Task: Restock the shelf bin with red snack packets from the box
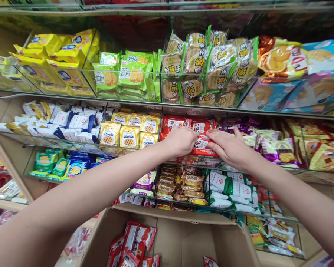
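Observation:
Red snack packets (174, 122) with white lettering lie in a glass-fronted compartment of the middle shelf. My left hand (180, 141) is closed, its fingers curled at the left end of a front red packet (203, 147); its fingertips are partly hidden. From the other side my right hand (229, 146) reaches in, fingers stretched out together and lying on the right end of the same packet, thumb raised. Below my arms stands an open cardboard box (172, 237) with several more red packets (136, 239) inside, mostly at its left.
Glass dividers split the shelves. Yellow cookie packets (129, 136) sit left of the red ones, purple-and-white packets (278, 148) to the right. Above are green packets (136, 70) and clear-wrapped biscuits (221, 61). Brown packets (193, 181) fill the shelf below. A glass edge (189, 163) fronts the compartment.

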The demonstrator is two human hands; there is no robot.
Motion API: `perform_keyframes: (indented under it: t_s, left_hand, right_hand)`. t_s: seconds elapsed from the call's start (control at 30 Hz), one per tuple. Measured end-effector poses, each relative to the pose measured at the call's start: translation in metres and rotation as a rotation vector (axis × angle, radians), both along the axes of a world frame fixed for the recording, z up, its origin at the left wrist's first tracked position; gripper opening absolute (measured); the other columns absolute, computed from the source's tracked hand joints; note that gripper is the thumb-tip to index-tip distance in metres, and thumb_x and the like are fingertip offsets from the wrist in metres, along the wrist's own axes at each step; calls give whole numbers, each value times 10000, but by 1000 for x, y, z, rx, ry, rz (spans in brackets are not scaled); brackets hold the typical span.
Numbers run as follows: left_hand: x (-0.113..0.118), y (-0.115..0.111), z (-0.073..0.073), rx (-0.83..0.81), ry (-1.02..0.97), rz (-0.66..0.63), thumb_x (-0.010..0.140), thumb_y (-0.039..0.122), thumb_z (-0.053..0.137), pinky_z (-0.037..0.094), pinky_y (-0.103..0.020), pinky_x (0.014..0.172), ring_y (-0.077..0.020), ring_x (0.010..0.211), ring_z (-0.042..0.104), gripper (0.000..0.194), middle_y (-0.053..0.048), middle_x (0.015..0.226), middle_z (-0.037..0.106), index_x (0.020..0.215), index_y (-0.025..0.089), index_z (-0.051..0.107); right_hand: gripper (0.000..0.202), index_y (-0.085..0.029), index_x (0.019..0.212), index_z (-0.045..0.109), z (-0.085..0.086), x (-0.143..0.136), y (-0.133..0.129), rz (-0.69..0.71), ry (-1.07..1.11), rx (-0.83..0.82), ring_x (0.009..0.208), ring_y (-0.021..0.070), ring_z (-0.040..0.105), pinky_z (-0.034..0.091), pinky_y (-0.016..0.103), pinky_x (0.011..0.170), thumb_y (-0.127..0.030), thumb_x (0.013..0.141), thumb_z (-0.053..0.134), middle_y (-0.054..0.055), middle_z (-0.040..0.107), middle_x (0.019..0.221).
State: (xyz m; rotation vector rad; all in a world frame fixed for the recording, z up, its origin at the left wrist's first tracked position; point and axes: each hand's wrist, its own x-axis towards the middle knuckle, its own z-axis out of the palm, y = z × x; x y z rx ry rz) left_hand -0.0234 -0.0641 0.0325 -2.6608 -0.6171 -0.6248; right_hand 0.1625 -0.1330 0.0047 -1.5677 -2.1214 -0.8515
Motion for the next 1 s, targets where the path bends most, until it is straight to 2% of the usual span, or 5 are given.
perform_keyframes:
  t_s: [0.27, 0.5, 0.67, 0.83, 1.0]
  left_hand:
    - [-16, -13, -12, -9, 67, 43, 893, 505, 248, 212, -380, 1065, -224, 1354, 175, 629, -158, 1471, 188, 1377, 105, 209]
    - [-40, -17, -16, 62, 44, 261, 850, 597, 241, 234, -429, 1036, -336, 1251, 357, 753, -218, 1376, 370, 1344, 32, 301]
    - [-36, -22, -17, 89, 87, 333, 793, 669, 285, 275, -448, 993, -379, 1179, 414, 824, -207, 1310, 454, 1330, 46, 345]
    - [-37, -30, -11, 95, 32, 287, 777, 659, 357, 253, -521, 989, -428, 1210, 358, 798, -213, 1356, 395, 1318, 73, 374]
    - [-72, -63, -39, 144, -187, -187, 887, 278, 367, 270, -443, 1016, -213, 1088, 512, 299, -91, 1177, 583, 1133, 182, 506]
  right_hand:
    - [491, -159, 1318, 372, -19, 2, -7, 2, -130, 123, 1222, 298, 403, 82, 680, 982, -422, 917, 264, 152, 460, 1322]
    - [316, -111, 1090, 552, -40, -28, -43, 245, -12, 307, 1235, 304, 359, 270, 559, 1004, -301, 850, 473, 189, 517, 1234]
    - [163, -135, 914, 605, -114, -92, -68, 615, -56, -10, 1060, 223, 498, 402, 407, 954, -205, 815, 496, 93, 616, 1076]
    - [185, -163, 786, 642, -190, -145, -58, 544, -112, -19, 1033, 256, 513, 424, 456, 920, -218, 825, 471, 66, 646, 1048]
    - [186, -202, 800, 664, -260, -197, -55, 568, 89, -222, 765, 207, 643, 550, 344, 708, -279, 798, 495, 31, 716, 810]
